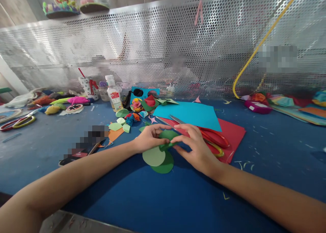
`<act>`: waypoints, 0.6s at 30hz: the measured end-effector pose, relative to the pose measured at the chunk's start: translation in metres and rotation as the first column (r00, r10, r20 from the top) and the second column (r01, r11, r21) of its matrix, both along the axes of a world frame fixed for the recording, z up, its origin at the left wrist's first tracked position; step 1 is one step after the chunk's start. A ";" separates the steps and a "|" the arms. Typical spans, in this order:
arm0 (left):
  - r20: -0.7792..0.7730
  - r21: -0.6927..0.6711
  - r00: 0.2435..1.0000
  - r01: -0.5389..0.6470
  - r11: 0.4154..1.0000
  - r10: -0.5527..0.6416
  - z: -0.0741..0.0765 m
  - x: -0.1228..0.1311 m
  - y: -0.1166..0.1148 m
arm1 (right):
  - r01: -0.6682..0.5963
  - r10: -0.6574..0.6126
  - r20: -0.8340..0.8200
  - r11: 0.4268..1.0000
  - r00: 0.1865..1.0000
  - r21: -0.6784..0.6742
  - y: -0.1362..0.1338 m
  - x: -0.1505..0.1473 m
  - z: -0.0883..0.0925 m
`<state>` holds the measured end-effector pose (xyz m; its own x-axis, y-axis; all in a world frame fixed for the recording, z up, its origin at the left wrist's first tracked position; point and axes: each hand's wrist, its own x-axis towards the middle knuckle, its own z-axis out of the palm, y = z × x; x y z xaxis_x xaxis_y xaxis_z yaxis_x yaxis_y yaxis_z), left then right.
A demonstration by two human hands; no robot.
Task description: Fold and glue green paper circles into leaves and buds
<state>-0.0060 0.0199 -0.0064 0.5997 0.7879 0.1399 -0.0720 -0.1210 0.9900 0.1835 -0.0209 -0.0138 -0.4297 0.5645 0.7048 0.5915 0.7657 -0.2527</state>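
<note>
Between my two hands is a green paper piece [168, 135], pinched at its edges and slightly bent. My left hand [150, 138] grips its left side, with the thumb across the front. From the right, the fingertips of my right hand [195, 146] close on the other edge. Just below lie a pale green paper oval [154, 156] and a darker green paper oval [164, 163], overlapping on the table. Scissors with red and yellow handles [216, 139] rest behind my right hand, on red paper [233, 133] and blue paper [191, 112].
A glue bottle [114, 94] stands behind cut leaf shapes and paper flowers [137, 104]. To the left are a phone [84, 148], another pair of scissors [21, 121] and coloured yarn [61, 102]. A purple case [257, 107] sits at right. A perforated metal panel [152, 46] borders the blue table [142, 199].
</note>
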 end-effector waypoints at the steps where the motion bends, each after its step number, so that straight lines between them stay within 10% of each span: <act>1: 0.016 -0.004 1.000 0.006 1.000 -0.006 0.000 0.001 -0.002 | 0.009 -0.011 0.032 0.999 0.999 0.054 -0.002 0.000 0.001; 7: 0.054 -0.057 0.995 -0.079 0.995 0.082 0.003 0.008 -0.014 | -0.069 0.021 0.172 0.957 0.985 0.281 -0.012 0.003 0.006; 18: 0.078 -0.271 0.992 -0.077 0.959 0.102 0.001 0.006 -0.010 | -0.182 0.175 0.078 0.980 0.981 0.084 -0.001 0.006 0.003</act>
